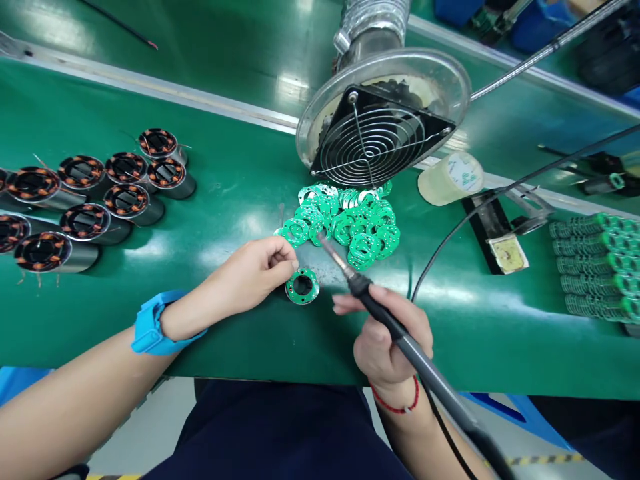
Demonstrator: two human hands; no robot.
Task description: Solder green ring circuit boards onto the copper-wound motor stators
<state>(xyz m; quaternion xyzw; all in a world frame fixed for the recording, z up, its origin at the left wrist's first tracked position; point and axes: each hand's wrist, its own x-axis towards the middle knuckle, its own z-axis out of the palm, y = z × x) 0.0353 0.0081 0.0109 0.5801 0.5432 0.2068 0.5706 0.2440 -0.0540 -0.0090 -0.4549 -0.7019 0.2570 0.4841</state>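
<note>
My right hand [395,333] is wrapped round a soldering iron [410,347], whose tip points up and left towards a pile of boards. Below that tip, a ring-shaped green circuit board [311,288] lies face up on the bench with a dark round opening in its middle. A thin metallic rim shows under its lower edge. Closed in a pinch, my left hand [257,270] meets the board's upper left edge. Whatever the fingertips pinch, if anything, is hidden. Just beyond both hands is the heap of loose green ring boards [345,223].
A round fume extractor [370,147] hangs low over the heap. Several metal stators with copper windings [83,223] stand at left. To the right are a tape roll [450,179], a soldering iron stand with yellow sponge [507,253] and rows of green-topped wire-like parts [595,267]. The iron's cable crosses the right side.
</note>
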